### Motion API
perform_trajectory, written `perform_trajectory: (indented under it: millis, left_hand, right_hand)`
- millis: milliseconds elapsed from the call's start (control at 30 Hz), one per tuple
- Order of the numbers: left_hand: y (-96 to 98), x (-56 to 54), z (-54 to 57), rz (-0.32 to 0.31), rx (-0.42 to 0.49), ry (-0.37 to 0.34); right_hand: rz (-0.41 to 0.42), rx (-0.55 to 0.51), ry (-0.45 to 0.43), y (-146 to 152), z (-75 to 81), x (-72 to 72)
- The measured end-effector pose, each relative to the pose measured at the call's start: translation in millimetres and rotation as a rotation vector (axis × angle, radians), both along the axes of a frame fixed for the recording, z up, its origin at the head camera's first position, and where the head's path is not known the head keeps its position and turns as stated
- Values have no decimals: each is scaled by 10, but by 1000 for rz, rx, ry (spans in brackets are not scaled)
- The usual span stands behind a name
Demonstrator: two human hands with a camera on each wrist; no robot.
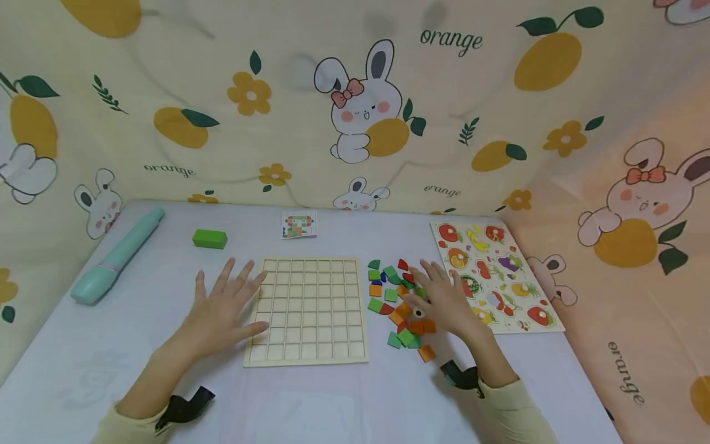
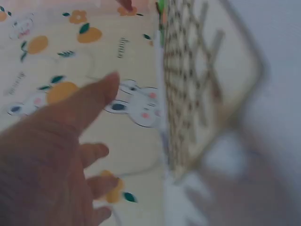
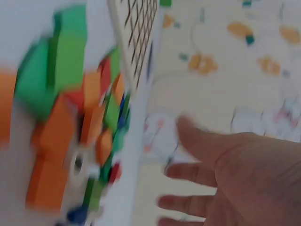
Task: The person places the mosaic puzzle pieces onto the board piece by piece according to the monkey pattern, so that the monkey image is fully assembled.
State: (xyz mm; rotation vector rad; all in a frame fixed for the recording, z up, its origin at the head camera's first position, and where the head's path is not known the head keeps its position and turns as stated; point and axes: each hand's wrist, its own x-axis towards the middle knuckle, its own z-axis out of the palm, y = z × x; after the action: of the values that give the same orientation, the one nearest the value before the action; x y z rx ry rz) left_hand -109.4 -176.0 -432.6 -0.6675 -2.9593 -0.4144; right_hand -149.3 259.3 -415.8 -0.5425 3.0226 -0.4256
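My left hand [image 1: 222, 308] is spread over the left edge of a wooden grid board [image 1: 310, 311], its fingers straight and its thumb over the outer squares. In the left wrist view that hand [image 2: 61, 141] holds nothing, and the board [image 2: 235, 84] is beside it. My right hand [image 1: 446, 299] reaches over the right side of a loose pile of small coloured blocks, with fingers spread. Orange blocks [image 1: 426, 353], green blocks [image 1: 391, 295] and a few red and blue ones make up the pile. From the right wrist, the hand [image 3: 221, 174] shows extended fingers apart from the blocks [image 3: 49, 183].
A small picture card [image 1: 299, 225] lies behind the grid board. Farther left are a green block [image 1: 209, 238] and a long teal case [image 1: 119, 256]. A fruit puzzle board [image 1: 532, 302] lies at the right. A printed cloth [image 1: 222, 148] hangs behind the table.
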Motion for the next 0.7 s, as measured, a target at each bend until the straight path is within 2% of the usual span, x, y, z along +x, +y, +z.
perform_trajectory:
  millis: [100,167,267,333,500,600,700]
  left_hand:
    - [-71,1,-124,-34,44,-107]
    - [-119,7,-216,-39,67,-158]
    - [-180,19,-333,-41,94,-193]
    - [-202,26,-393,-46,104,-203]
    - [-215,33,-467,-51,107,-219]
    - [-219,20,-483,-51,113,-224]
    - [-233,0,-510,-56,129,-233]
  right_hand:
    - [-1,-100,-21,176,-48,-146]
    - [-18,-170,-65,266,-75,-235]
    - [-17,-242,-135,339,-93,-333]
    - [6,-237,-167,373,-96,-369]
    - [48,-166,-245,474,-94,-353]
    - [29,-168,-290,532,-117,-307]
    - [29,-185,-294,566,-171,-264]
